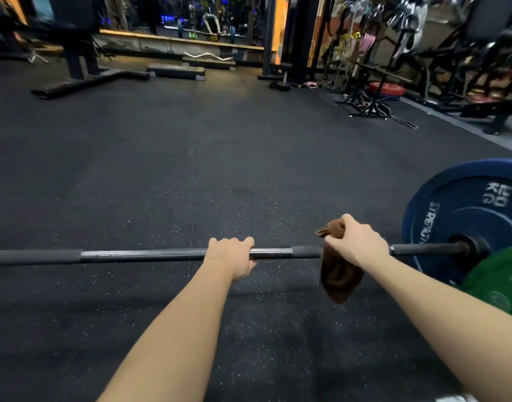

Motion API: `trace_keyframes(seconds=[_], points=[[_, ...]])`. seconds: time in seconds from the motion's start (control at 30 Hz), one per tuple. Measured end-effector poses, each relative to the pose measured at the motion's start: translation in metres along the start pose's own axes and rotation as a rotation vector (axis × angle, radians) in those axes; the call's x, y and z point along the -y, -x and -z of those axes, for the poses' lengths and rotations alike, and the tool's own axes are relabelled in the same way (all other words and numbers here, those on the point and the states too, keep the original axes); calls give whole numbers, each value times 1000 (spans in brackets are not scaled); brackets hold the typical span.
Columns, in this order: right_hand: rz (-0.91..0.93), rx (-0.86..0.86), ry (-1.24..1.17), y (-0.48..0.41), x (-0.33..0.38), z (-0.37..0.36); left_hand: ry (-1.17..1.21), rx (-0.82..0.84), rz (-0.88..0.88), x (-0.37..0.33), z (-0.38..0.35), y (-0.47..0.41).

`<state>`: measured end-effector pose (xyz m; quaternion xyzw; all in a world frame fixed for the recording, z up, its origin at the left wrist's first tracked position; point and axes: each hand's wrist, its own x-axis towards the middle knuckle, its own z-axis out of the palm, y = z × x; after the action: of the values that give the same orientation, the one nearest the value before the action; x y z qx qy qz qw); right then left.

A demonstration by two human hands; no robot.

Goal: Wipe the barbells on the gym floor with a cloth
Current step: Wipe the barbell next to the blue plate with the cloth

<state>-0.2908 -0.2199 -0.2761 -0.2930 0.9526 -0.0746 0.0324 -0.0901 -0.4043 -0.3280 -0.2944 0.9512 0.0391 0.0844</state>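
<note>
A barbell [144,254] lies across the black rubber floor from the left edge to the right. Its right end carries a blue plate [463,210] and a green plate [498,282]. My left hand [234,256] grips the bar near its middle, fingers curled over the top. My right hand [357,242] holds a brown cloth [337,274] wrapped around the bar further right, short of the plates. The cloth hangs down below the bar. The bar's left end is out of view.
Step platforms [176,71] and a curl bar [208,56] lie at the far wall by a mirror. A bench base [86,79] stands far left. Racks, a red plate [389,89] and stands crowd the far right. Open floor [191,158] stretches ahead.
</note>
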Motion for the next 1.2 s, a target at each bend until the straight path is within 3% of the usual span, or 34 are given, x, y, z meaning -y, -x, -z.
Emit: trace_keyframes(seconds=[0.13, 0.3, 0.57, 0.87, 1.2], points=[[-31, -67, 58, -1, -9, -4, 1, -21, -1, 1, -2, 0], [68, -42, 117, 0, 24, -9, -5, -11, 1, 1, 0, -1], [297, 33, -90, 28, 60, -23, -15, 23, 17, -2, 2, -2], [86, -19, -83, 11, -13, -6, -20, 107, 42, -4, 7, 1], [174, -36, 45, 9, -14, -18, -98, 87, 167, -19, 7, 2]])
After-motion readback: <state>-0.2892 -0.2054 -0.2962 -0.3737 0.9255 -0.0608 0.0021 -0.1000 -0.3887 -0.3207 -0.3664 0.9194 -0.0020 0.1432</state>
